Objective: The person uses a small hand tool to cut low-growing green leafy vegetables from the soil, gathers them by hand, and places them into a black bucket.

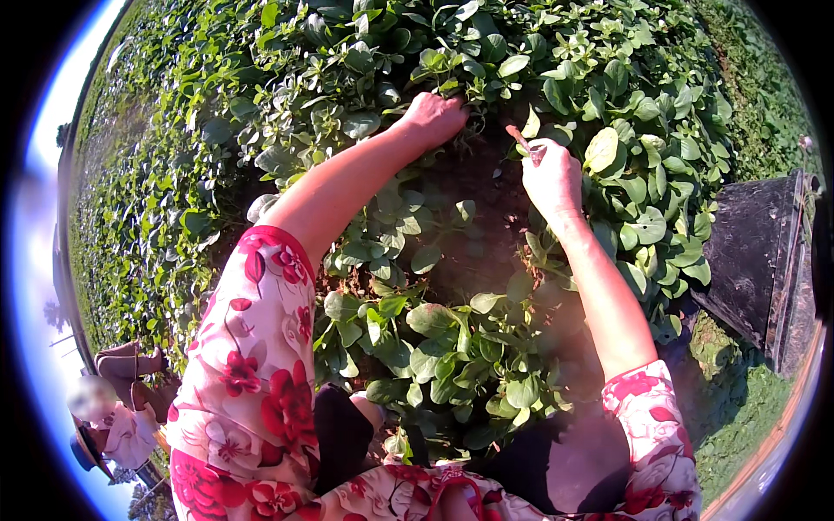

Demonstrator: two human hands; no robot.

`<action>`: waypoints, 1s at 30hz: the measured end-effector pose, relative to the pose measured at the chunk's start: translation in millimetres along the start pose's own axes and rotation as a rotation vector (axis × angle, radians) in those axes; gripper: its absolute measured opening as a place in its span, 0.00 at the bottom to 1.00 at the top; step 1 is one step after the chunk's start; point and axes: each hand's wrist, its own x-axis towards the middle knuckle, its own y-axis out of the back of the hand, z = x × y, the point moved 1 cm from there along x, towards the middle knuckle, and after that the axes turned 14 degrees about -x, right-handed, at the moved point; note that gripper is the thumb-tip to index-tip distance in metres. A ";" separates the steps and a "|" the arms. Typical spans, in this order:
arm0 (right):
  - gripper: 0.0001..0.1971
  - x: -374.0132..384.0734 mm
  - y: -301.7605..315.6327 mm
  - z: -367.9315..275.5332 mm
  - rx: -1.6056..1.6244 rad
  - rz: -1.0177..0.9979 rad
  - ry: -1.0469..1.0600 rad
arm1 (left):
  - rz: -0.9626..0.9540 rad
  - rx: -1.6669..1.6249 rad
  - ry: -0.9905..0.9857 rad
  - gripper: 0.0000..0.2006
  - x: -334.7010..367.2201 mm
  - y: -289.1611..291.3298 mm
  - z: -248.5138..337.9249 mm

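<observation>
My left hand (434, 120) is closed at the edge of the dense greenery, its fingertips partly hidden among the stems of a small-leaved green plant (441, 65). To its right, over a patch of bare brown soil (482, 208), my right hand (553, 180) is wrapped round a small knife-like tool (516, 135). Its reddish-brown end points up and left, toward my left hand; the rest is inside my fist. Broad-leaved greens (647, 221) grow close beside my right wrist. The two hands are apart from each other.
Low leafy plants (443, 347) stand between my forearms, near my knees. A black crate-like container (751, 252) sits at the right. Another person (122, 425) is at the far left, beyond my left sleeve. Thick greens (174, 139) spread ahead and leftward.
</observation>
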 end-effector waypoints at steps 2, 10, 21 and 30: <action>0.06 -1.5 0.6 -2.8 0.021 0.008 0.004 | 0.029 0.015 -0.079 0.12 6.1 -5.9 -1.8; 0.08 1.6 5.0 -3.4 0.016 -0.003 -0.013 | 0.029 0.126 0.009 0.17 43.9 -3.4 26.6; 0.06 40.9 -13.5 4.4 -0.058 0.027 0.019 | -0.050 0.073 0.195 0.07 61.0 -4.7 36.6; 0.05 -8.1 -15.0 14.7 -0.045 0.062 0.206 | 0.019 0.108 0.111 0.06 24.5 -6.5 4.3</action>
